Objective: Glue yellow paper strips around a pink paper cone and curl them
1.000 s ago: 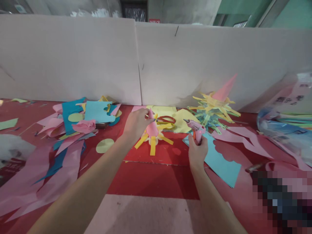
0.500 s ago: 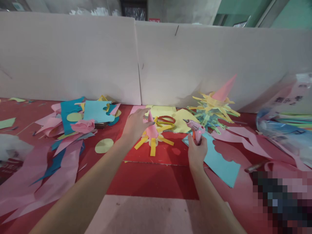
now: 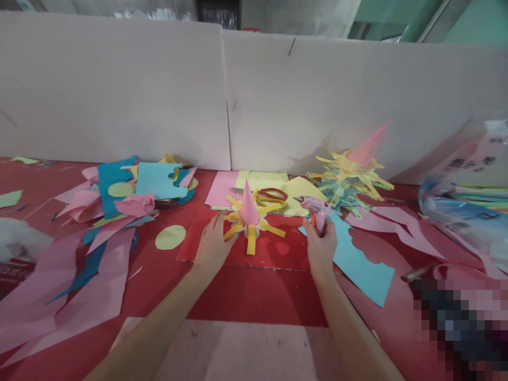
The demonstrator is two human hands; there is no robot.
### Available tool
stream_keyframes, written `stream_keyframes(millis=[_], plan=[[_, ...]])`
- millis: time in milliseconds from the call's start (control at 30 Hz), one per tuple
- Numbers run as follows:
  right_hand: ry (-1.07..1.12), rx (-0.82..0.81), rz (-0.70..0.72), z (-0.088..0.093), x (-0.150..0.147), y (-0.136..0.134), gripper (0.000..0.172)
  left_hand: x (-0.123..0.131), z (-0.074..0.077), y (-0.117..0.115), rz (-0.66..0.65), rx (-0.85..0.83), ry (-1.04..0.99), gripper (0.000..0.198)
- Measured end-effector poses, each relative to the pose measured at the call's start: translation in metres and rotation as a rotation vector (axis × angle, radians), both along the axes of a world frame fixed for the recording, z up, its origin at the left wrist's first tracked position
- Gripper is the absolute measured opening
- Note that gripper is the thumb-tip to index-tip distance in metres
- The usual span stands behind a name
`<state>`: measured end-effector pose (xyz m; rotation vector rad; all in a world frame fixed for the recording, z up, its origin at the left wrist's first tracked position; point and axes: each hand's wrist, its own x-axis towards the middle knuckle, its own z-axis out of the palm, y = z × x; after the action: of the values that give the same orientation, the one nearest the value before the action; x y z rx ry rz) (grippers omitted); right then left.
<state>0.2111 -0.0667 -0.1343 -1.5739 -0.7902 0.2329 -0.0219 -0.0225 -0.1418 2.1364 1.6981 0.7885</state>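
Note:
A pink paper cone [image 3: 250, 206] stands upright on a red board [image 3: 286, 256], with yellow paper strips [image 3: 251, 244] spreading out around its base. My left hand [image 3: 214, 241] is at the cone's left side, fingers stretched and thumb apart, close to the left strips; whether it touches them I cannot tell. In my right hand [image 3: 322, 244] is a pink hot glue gun [image 3: 315, 205], gripped by its handle, its nozzle pointing left toward the cone. Behind the cone lie scissors [image 3: 273, 192] with red handles, and a yellow-handled tool [image 3: 273, 202] partly hidden by the strips.
At the back right stands a layered paper piece [image 3: 351, 166] topped by a tilted pink cone. Cut blue card [image 3: 367, 267] lies right of the glue gun. Paper scraps [image 3: 159, 180] and pink sheets [image 3: 99, 286] fill the left. A white panel [image 3: 119, 90] closes off the back.
My left hand has come down from the cone's tip to the strips at its lower left, uncovering the cone. The right hand still holds the glue gun in nearly the same place.

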Motion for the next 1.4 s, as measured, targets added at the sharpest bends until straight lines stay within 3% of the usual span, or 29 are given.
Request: stream_keyframes(millis=[100, 333, 500, 633, 867, 1400], plan=[[-0.005, 0.013, 0.090, 0.001, -0.005, -0.001, 0.035, -0.003, -0.002, 0.002, -0.013, 0.016, 0.010, 0.052], [-0.105, -0.105, 0.128, -0.001, -0.012, -0.001, 0.042, -0.008, -0.006, 0.004, -0.013, 0.071, -0.012, 0.046], [-0.151, -0.142, 0.161, -0.006, -0.012, 0.000, 0.045, -0.005, -0.002, -0.006, -0.035, 0.188, -0.084, 0.029], [-0.143, -0.175, 0.165, -0.009, -0.012, 0.001, 0.051, 0.001, 0.001, -0.016, -0.081, 0.166, -0.067, 0.020], [-0.166, -0.281, 0.154, -0.012, -0.016, 0.002, 0.065, 0.011, 0.000, -0.019, -0.170, 0.004, 0.078, 0.031], [-0.411, -0.412, 0.134, -0.020, -0.015, -0.002, 0.057, 0.008, -0.005, -0.016, -0.208, -0.009, 0.130, 0.042]])
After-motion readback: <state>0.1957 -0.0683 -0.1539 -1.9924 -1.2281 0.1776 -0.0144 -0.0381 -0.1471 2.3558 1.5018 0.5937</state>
